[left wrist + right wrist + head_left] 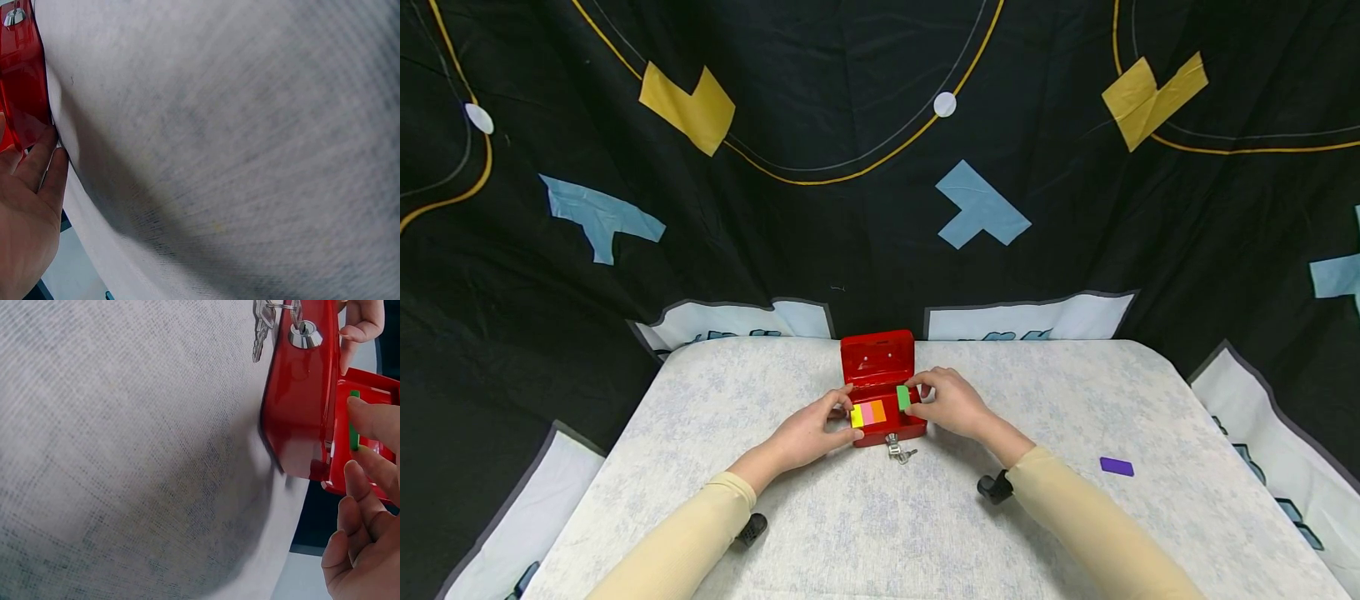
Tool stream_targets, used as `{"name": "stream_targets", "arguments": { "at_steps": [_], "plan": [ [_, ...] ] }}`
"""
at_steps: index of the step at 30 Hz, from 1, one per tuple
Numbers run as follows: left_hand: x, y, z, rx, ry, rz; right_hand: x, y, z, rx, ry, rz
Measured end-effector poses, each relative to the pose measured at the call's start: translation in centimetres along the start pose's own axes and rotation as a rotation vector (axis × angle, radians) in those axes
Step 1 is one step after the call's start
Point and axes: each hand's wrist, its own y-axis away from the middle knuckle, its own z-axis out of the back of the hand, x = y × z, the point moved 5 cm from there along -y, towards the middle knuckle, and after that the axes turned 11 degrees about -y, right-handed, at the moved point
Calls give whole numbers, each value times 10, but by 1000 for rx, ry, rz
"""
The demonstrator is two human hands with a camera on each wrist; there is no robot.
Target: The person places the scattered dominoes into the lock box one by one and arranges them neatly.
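A red cash box (891, 432) stands with its lid (877, 357) raised; keys (902, 455) hang at its front lock. Inside, yellow (856, 417), pink (867, 413) and orange (878, 411) sticky note pads lie side by side at the left. My left hand (808, 429) holds the box's left end, thumb near the front corner and index finger towards the back. Between thumb and fingertips, my right hand (951, 403) pinches a small green sticky note pad (903, 397) over the box's right part. The right wrist view shows that green pad edge-on. Whether it touches the box floor I cannot tell.
A purple pad (1117, 467) lies on the pale patterned tablecloth (1045, 533), to the right of my right forearm. A dark cloth (865, 250) with coloured shapes hangs behind the table. Black wrist devices (995, 487) sit below both forearms.
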Motion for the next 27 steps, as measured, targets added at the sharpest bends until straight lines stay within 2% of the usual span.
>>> {"name": "stream_targets", "arguments": {
  "at_steps": [27],
  "plan": [
    [2, -1, -1, 8, 9, 0, 6, -6, -10, 21, 68, 32]
  ]
}}
